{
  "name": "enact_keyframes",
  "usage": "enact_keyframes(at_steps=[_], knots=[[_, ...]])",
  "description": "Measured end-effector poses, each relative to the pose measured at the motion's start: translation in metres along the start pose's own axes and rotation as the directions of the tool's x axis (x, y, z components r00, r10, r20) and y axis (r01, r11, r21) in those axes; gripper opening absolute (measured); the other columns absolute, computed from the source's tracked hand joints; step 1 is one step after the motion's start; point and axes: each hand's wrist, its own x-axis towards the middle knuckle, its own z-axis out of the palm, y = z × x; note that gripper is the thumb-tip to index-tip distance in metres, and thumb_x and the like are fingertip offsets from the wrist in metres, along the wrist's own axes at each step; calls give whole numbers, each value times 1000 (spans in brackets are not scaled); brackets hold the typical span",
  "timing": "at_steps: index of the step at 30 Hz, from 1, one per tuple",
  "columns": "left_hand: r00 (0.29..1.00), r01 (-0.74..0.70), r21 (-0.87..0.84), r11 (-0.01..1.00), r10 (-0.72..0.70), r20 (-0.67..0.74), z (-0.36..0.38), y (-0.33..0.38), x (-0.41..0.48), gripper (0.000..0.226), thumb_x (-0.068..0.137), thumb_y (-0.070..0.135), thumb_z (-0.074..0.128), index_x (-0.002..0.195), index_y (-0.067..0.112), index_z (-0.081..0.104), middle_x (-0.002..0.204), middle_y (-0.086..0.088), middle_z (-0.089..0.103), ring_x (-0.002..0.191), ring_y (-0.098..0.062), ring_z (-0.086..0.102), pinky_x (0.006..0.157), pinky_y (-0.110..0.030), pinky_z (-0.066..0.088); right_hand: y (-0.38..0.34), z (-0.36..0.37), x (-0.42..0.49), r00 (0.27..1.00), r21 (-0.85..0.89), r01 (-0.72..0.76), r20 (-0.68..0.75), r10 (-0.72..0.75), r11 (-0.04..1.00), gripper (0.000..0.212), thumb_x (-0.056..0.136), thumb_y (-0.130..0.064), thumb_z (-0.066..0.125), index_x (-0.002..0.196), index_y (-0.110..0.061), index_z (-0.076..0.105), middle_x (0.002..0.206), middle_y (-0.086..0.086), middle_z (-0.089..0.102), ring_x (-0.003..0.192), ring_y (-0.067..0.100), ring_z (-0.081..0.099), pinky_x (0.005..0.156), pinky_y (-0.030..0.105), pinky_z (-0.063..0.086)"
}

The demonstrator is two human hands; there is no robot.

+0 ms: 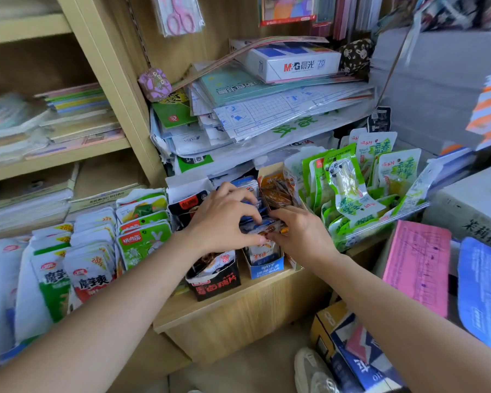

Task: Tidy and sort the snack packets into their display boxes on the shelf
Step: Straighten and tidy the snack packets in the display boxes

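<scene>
Both hands meet over the blue display box (267, 269) in the middle of the wooden shelf (238, 304). My left hand (224, 219) curls over the blue-and-white snack packets (262, 248) standing in that box, fingers pressed on their tops. My right hand (301, 234) pinches the same packets from the right side. A black display box (217, 285) with dark packets stands just left of the blue one. An orange box of brown packets (278, 191) sits behind my hands.
Green bamboo-shoot packets (360, 188) fill a clear tray at the right. White, red and green packets (91, 265) stand in rows at the left. Stacked paper and a paper ream (292, 63) lie above. A pink notebook (420, 265) and boxes sit at lower right.
</scene>
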Motion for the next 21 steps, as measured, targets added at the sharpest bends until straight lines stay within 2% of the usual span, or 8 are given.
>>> enact_keyframes(at_steps=[3, 7, 10, 13, 15, 16, 18, 21], knots=[[999, 29, 105, 994, -24, -49, 7, 2, 1, 26, 82, 54, 74, 104, 40, 72, 122, 19, 57, 115, -14, 44, 95, -35, 35, -2, -1, -2, 999, 13, -35, 5, 35, 999, 53, 78, -27, 83, 126, -15, 65, 116, 2, 67, 104, 25, 64, 84, 38, 54], [982, 133, 76, 988, -120, -148, 7, 4, 5, 27, 71, 52, 85, 76, 31, 67, 97, 17, 62, 97, -13, 54, 83, -35, 42, -4, -1, -10, 992, -23, 73, -102, -75, 997, 44, 77, -16, 81, 118, -14, 63, 110, 2, 58, 99, 25, 59, 74, 42, 56], [981, 195, -154, 969, -191, 36, -2, -6, 4, 39, 56, 65, 87, 66, 32, 69, 87, 18, 68, 83, -4, 62, 72, -35, 52, -3, -3, -19, 977, 1, 183, -114, -182, 983, 21, 86, -18, 75, 105, -15, 68, 97, -2, 62, 91, 23, 60, 73, 41, 54], [971, 228, -313, 922, -193, 138, -13, -17, 4, 34, 56, 65, 86, 70, 36, 76, 84, 16, 73, 77, -2, 67, 74, -40, 59, -1, -10, -24, 976, 90, 167, -156, -151, 982, 6, 91, -16, 71, 97, -15, 73, 89, -4, 69, 82, 17, 66, 68, 38, 56], [975, 221, -280, 934, -205, 85, -16, -22, 5, 24, 70, 49, 87, 64, 31, 73, 69, 13, 69, 68, -8, 64, 67, -36, 55, 1, -14, -27, 980, 133, 159, -144, -139, 978, 5, 89, -13, 73, 94, -14, 75, 88, -5, 71, 80, 13, 68, 67, 36, 58], [978, 208, -236, 949, -205, 37, -15, -24, 6, 29, 74, 46, 86, 60, 27, 68, 63, 9, 65, 63, -13, 61, 63, -33, 48, 3, -15, -28, 982, 141, 169, -105, -155, 975, 6, 88, -13, 74, 93, -14, 75, 88, -5, 72, 81, 12, 69, 69, 35, 58], [980, 190, -112, 975, -196, -43, -12, -22, 7, 35, 78, 48, 82, 63, 21, 66, 65, 0, 65, 63, -19, 60, 57, -28, 39, 5, -16, -31, 976, 134, 212, 13, -216, 968, 7, 86, -11, 74, 92, -15, 77, 88, -6, 71, 82, 11, 67, 71, 34, 58], [980, 166, 12, 986, -163, -113, -6, -10, 9, 29, 80, 47, 81, 74, 21, 69, 74, 3, 66, 70, -18, 60, 59, -29, 41, 4, -16, -33, 966, 97, 237, 81, -245, 967, 10, 83, -8, 75, 89, -16, 76, 88, -6, 70, 81, 10, 66, 70, 32, 57]])
